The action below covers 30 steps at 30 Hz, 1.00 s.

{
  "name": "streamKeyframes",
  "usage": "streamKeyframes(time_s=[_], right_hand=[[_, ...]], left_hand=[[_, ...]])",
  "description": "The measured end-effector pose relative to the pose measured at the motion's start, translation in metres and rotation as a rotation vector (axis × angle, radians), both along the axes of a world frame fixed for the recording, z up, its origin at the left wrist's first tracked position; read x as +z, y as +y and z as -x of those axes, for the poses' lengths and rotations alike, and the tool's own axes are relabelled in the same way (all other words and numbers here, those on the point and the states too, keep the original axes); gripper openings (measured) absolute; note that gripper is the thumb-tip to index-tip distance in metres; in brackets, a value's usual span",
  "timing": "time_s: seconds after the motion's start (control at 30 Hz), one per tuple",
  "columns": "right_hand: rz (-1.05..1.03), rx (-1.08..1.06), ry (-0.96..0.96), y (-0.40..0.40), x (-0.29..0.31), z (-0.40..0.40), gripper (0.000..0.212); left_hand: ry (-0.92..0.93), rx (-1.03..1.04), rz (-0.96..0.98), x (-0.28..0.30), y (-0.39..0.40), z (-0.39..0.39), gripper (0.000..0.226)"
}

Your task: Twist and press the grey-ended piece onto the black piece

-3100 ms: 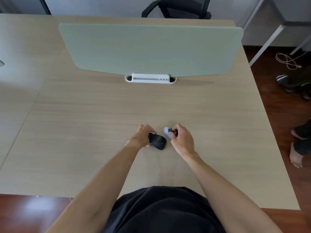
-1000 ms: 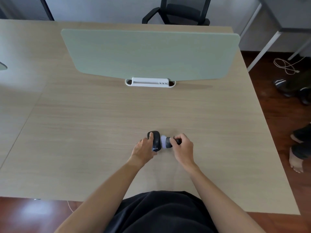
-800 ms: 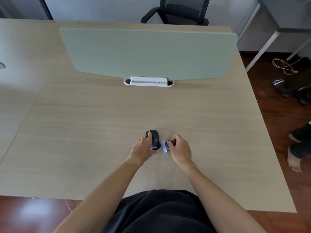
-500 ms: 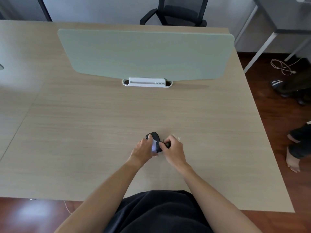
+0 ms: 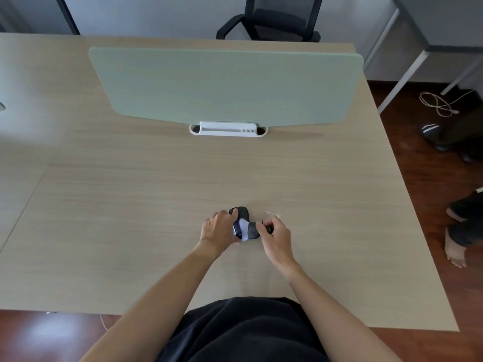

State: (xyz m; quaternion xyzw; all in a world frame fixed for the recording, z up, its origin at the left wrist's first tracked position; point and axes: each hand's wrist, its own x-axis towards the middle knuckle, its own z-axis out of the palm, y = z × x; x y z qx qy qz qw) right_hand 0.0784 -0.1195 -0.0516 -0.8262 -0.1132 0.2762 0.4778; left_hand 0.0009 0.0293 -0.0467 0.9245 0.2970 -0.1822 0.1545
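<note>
Near the desk's [image 5: 130,231] front centre, the left hand [image 5: 219,231] grips a black mouse [image 5: 242,214] resting on the surface. The right hand [image 5: 277,235] pinches a small dark tool, its white pad [image 5: 245,228] touching the mouse. Beyond stand a green divider [image 5: 224,84] and an office chair [image 5: 271,22].

My arms are bare from the elbows down to each hand, with no sleeves, watch, rings or gloves on my left hand [image 5: 218,229] or my right hand [image 5: 277,235]. I wear a plain black garment [image 5: 243,333] covering my lap, smooth and unmarked.
</note>
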Motion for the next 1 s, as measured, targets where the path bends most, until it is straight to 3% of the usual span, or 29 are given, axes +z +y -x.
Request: streamKeyframes(time_s=[0.17,0.3,0.4,0.47,0.5,0.6,0.63,0.73,0.77,0.8,0.9,1.0], right_hand=[[0.185,0.015,-0.218,-0.006,0.001,-0.005,0.015],[-0.019,-0.023,-0.144,-0.003,0.011,-0.006,0.02],[-0.042,0.067,-0.078,-0.001,0.011,-0.006,0.02],[0.021,0.056,-0.12,-0.003,0.007,-0.007,0.022],[0.051,0.022,-0.157,-0.006,0.005,-0.008,0.021],[0.066,-0.072,-0.231,-0.008,0.006,-0.014,0.018],[0.033,-0.077,-0.224,-0.006,0.007,-0.014,0.019],[-0.05,-0.005,-0.154,0.003,0.01,-0.013,0.019],[-0.034,0.028,-0.137,0.006,0.009,-0.013,0.019],[0.005,0.051,-0.134,0.008,0.008,-0.016,0.018],[0.127,0.056,-0.181,0.011,0.006,-0.028,0.014],[0.136,0.071,-0.281,0.017,0.012,-0.037,0.014]], left_hand=[[-0.004,-0.015,0.085,-0.003,0.005,-0.001,0.092],[-0.009,-0.015,0.219,-0.005,0.008,-0.005,0.088],[-0.049,-0.025,0.291,-0.008,0.006,-0.008,0.033],[-0.092,-0.025,0.291,-0.011,0.004,-0.007,0.026],[-0.09,0.017,0.322,-0.014,0.003,-0.008,0.031],[-0.134,0.039,0.35,-0.018,-0.005,-0.01,0.073],[-0.157,0.078,0.365,-0.013,-0.011,-0.011,0.075],[-0.269,0.261,0.427,-0.011,-0.022,-0.009,0.027],[-0.295,0.312,0.464,-0.009,-0.023,-0.009,0.026],[-0.305,0.35,0.489,-0.01,-0.022,-0.009,0.034],[-0.226,0.359,0.504,-0.002,-0.018,-0.012,0.09],[-0.169,0.301,0.457,0.0,-0.013,-0.01,0.091]])
